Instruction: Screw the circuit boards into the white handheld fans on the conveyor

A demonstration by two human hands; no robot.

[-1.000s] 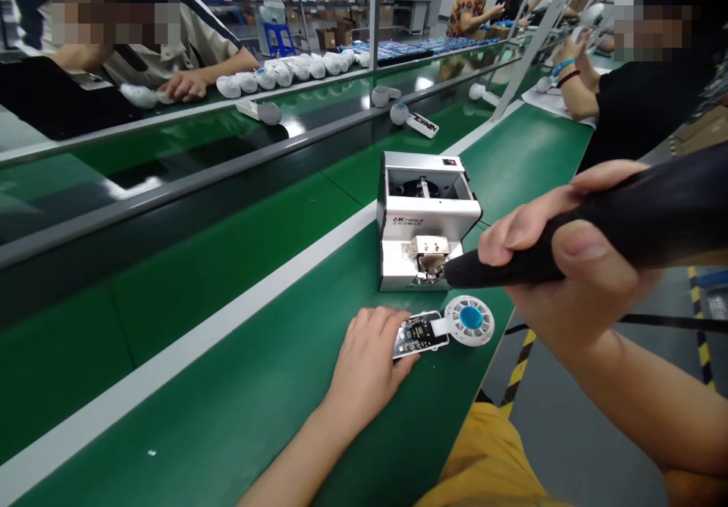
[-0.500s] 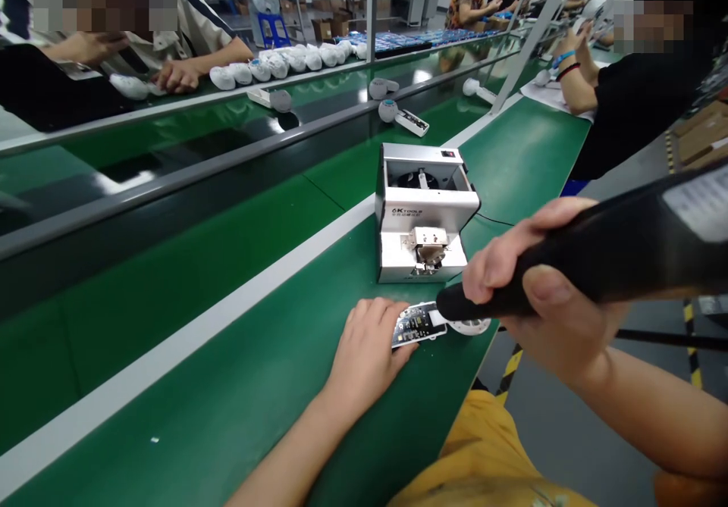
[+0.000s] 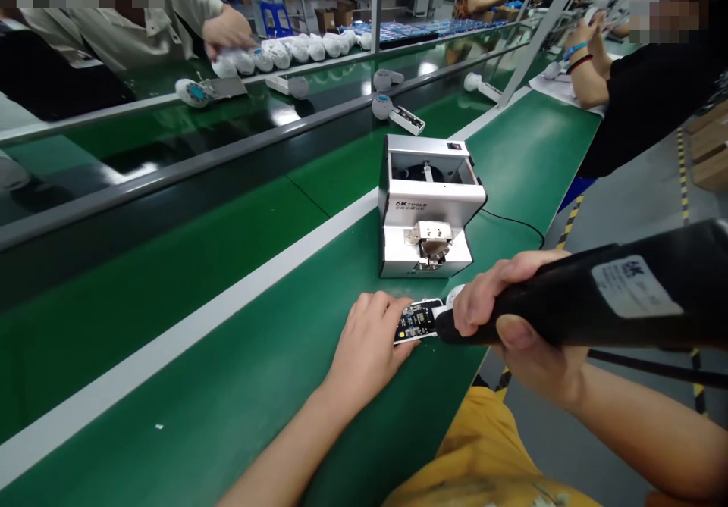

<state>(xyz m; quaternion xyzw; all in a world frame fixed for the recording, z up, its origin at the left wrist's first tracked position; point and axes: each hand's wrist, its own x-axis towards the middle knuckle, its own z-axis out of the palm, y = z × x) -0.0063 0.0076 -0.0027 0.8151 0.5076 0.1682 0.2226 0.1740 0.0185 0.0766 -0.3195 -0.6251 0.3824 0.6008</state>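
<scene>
Near the silver machine, a black tool partly hides the device.

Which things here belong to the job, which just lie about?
In the job:
circuit board in white casing, held by left hand
black tool, in right hand
silver machine, probably: 6K mark like the tool's

Apparently not:
white scrap on the green bench
loose white unit with board showing
row of white units

black tool (white label), green worktop
</scene>
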